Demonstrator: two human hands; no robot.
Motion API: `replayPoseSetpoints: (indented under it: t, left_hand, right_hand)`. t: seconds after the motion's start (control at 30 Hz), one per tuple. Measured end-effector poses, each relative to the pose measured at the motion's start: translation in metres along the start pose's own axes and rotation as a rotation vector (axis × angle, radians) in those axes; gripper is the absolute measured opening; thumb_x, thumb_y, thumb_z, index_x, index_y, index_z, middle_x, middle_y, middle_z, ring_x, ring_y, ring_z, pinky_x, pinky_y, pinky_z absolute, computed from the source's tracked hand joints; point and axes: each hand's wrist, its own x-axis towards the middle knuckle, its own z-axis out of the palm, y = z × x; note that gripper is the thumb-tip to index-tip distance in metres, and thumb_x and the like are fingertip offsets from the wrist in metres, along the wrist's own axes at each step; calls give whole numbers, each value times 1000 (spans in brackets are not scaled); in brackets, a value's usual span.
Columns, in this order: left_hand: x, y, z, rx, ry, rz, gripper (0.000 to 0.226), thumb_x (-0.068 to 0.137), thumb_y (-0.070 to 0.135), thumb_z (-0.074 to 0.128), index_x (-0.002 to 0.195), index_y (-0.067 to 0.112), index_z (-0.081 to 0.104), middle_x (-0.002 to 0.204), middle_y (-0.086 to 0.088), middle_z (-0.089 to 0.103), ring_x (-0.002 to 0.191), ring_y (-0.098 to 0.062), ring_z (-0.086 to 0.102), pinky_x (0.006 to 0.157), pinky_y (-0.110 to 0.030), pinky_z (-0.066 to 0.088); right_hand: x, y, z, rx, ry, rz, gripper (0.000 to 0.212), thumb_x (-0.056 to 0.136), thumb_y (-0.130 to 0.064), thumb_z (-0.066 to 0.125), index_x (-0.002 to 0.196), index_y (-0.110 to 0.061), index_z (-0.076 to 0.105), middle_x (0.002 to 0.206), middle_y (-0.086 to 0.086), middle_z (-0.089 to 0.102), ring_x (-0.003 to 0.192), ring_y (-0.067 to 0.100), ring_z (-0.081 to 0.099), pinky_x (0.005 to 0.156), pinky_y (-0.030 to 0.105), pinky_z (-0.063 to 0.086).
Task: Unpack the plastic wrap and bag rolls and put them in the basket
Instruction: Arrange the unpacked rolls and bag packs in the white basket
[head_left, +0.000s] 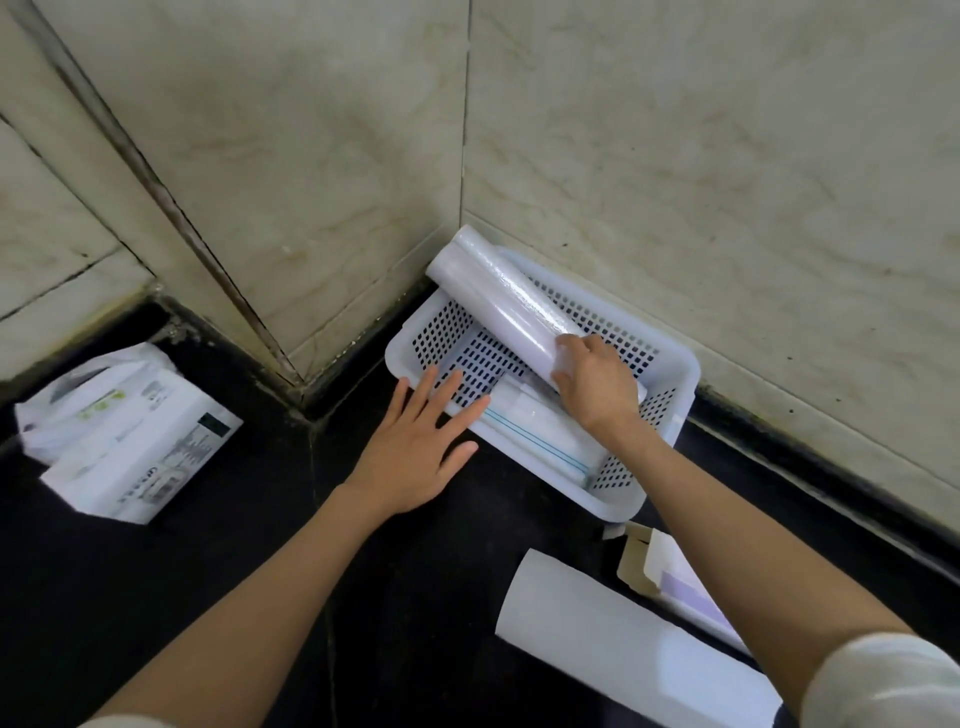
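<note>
Near right on the dark counter: a white roll (623, 644), and just beyond it an opened cardboard box (670, 577). Left hand (415, 441) flat, fingers spread, gripping nothing, fingertips on the near-left rim of the basket (670, 364). Right hand (597, 384) clasps the near end of a plastic wrap roll (498, 296), tilted, far end over the basket's far rim. A flat bag pack (540, 436) lies inside. Far left: white packages (124, 431).

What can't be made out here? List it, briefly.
- Head view: the near end of the roll is covered by the right hand.
- The basket floor is partly hidden by the roll and the flat packs.
- Print on the box at left is too small to read.
- The white roll on the counter runs behind the right arm, its end hidden.
</note>
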Motion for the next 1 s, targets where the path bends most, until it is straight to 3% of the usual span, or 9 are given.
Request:
replayPoseSetpoints:
  t: [0.1, 0.27, 0.43, 0.57, 0.67, 0.77, 0.87, 1.0]
  left_hand:
    - [0, 2, -9, 0, -53, 0, 57, 96, 48, 23, 147, 32, 4, 159, -6, -4, 144, -25, -13, 117, -45, -7]
    - [-38, 8, -23, -133, -40, -27, 52, 97, 42, 32, 145, 26, 23, 158, -2, 12, 146, -17, 2, 116, -34, -1]
    - [-124, -18, -19, -238, -13, -197, 49, 96, 34, 40, 143, 27, 29, 156, -2, 21, 145, -18, 7, 118, -37, 4]
    - [-172, -69, -28, -200, 133, -412, 52, 93, 21, 51, 142, 17, 34, 153, -12, 27, 143, -27, 17, 119, -42, 12]
    - [-187, -112, -36, -130, 196, -590, 61, 89, 17, 57, 143, 11, 30, 152, -18, 26, 141, -33, 19, 116, -48, 17]
    - [-189, -152, -42, -93, 189, -735, 73, 85, 27, 62, 145, 11, 23, 152, -21, 22, 140, -36, 20, 115, -49, 18]
    - [-179, -177, -42, -143, 136, -819, 85, 80, 36, 67, 145, 11, 19, 148, -21, 30, 132, -37, 32, 108, -48, 28]
    - [-172, -185, -40, -207, 97, -844, 86, 76, 32, 71, 143, 8, 23, 135, -22, 39, 120, -37, 39, 100, -45, 36]
  right_hand:
    - [-3, -10, -8, 1, -72, 46, 46, 91, -25, 52, 132, -10, 41, 130, 19, 49, 115, 36, 48, 94, 47, 45]
    - [-36, -45, -10, 111, -86, -88, 57, 93, -36, 49, 141, -11, 32, 142, 19, 41, 127, 34, 41, 101, 42, 37]
    - [-82, -110, 10, 151, -39, -396, 53, 91, -33, 51, 136, -8, 41, 139, 19, 46, 127, 31, 43, 109, 40, 34]
    - [-104, -157, 60, 82, -257, -547, 57, 93, -38, 45, 142, -13, 31, 148, 14, 35, 138, 27, 29, 115, 37, 24]
    - [-99, -179, 100, -78, -484, -502, 69, 91, -48, 42, 147, -23, 11, 158, 7, 9, 145, 25, 5, 118, 45, 9]
    - [-93, -187, 127, -205, -607, -439, 82, 85, -59, 45, 146, -31, -2, 158, 3, -12, 144, 27, -12, 115, 56, -1]
    - [-92, -184, 139, -219, -608, -427, 85, 83, -63, 44, 145, -34, -6, 157, 0, -17, 143, 25, -18, 114, 55, -5]
    - [-89, -182, 141, -224, -621, -416, 87, 81, -65, 45, 144, -37, -7, 156, -2, -19, 143, 23, -18, 114, 53, -5]
